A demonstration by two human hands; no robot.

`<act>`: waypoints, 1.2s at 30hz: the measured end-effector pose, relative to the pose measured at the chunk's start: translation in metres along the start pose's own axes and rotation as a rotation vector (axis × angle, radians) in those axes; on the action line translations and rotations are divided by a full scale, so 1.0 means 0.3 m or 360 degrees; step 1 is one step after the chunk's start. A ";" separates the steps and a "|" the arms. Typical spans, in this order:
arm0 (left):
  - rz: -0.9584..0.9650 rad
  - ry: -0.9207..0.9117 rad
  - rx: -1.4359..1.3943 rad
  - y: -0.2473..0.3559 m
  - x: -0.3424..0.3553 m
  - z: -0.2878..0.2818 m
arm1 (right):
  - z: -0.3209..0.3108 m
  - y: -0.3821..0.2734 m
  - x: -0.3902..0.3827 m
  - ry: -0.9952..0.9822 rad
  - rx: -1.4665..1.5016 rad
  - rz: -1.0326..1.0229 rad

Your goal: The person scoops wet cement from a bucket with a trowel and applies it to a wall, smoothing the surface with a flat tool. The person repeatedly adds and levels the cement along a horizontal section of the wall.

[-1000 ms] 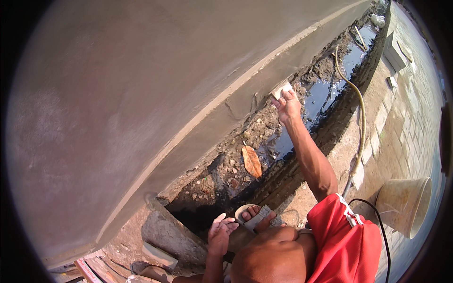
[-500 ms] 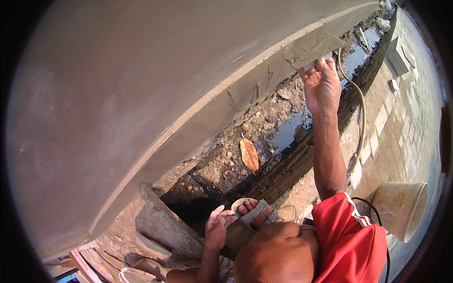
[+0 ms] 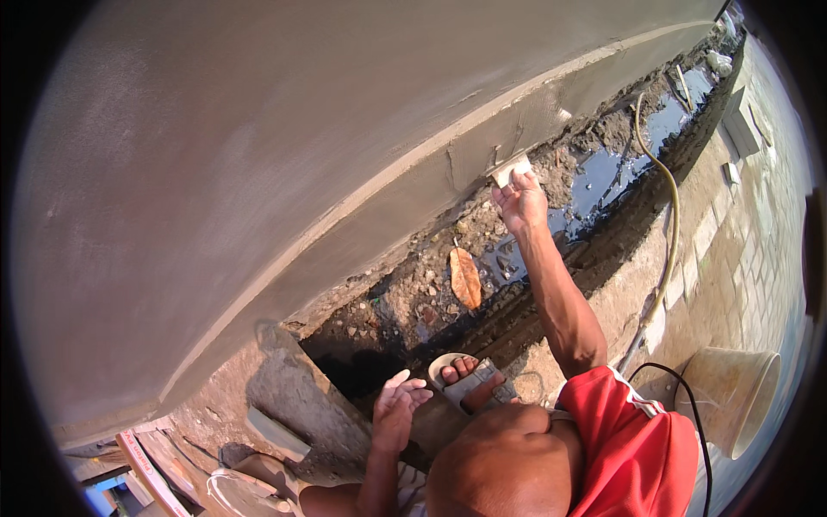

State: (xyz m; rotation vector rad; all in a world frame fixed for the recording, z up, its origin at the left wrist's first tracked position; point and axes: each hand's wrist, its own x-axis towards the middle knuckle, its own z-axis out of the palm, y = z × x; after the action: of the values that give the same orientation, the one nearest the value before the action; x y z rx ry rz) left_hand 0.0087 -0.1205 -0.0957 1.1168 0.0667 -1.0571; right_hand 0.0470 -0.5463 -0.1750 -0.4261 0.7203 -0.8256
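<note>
My right hand (image 3: 523,203) reaches out at full arm's length and grips a pale flat plate (image 3: 514,170). The plate's far edge meets the wet grey mortar on the lower band of the wall (image 3: 362,211), just above the rubble. Ridges and smears mark the mortar around it. My left hand (image 3: 398,410) is held low near my sandalled foot (image 3: 465,376), its fingers stretched out with nothing in them.
A muddy trench with dark water (image 3: 599,181) and a dry brown leaf (image 3: 465,278) runs along the wall. A yellowish hose (image 3: 673,233) crosses the right bank. A dirty bucket (image 3: 722,401) stands on the paving; a concrete slab (image 3: 301,401) lies at lower left.
My right hand has drawn nearer and to the left along the wall, and the plate has turned so its broad mortar-smeared face no longer shows. My left hand stays nearly where it was.
</note>
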 end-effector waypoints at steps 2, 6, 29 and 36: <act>0.0008 -0.0017 -0.0021 0.005 -0.010 -0.004 | 0.083 -0.056 -0.046 0.0010 -0.0043 -0.0095; -0.0025 0.0014 -0.0021 0.007 -0.015 0.020 | 0.240 -0.199 -0.126 -0.0103 -0.0041 -0.0268; -0.0095 0.0014 0.0018 -0.003 0.015 0.009 | -0.195 -0.107 0.151 -0.0008 0.0007 -0.0079; -0.0071 0.0095 0.0006 0.005 0.010 0.017 | -0.018 -0.135 0.103 -0.0010 0.0058 -0.0236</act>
State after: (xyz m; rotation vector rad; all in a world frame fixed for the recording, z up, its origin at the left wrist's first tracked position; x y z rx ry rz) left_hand 0.0091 -0.1263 -0.0936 1.1546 0.1377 -1.0637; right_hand 0.0368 -0.5959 -0.1673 -0.4529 0.6724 -0.9747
